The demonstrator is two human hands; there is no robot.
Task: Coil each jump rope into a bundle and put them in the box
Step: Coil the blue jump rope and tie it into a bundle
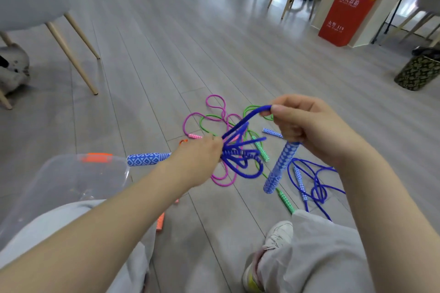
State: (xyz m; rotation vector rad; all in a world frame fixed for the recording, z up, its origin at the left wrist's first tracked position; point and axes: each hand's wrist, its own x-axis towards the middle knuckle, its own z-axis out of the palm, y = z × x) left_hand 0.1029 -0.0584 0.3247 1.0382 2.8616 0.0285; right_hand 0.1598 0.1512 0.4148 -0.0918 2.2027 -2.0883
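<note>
Blue jump rope [240,157] clamped in both grips, left hand [202,157] and right hand [307,123] (left fingers hidden).

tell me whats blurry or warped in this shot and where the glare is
Head view: wide-angle bending curves the floor planks and stretches both forearms; the blue rope bundle between the left hand and right hand is motion-smeared; window glare washes the far floor; the clear box looks soft.

Clear box [71,173] opens upward at left knee; its mouth is unobstructed. Loose pink rope [215,112], green rope [258,147] and second blue rope [314,183] clutter the floor [166,54] ahead. Chair legs [78,54] stand far left
</note>
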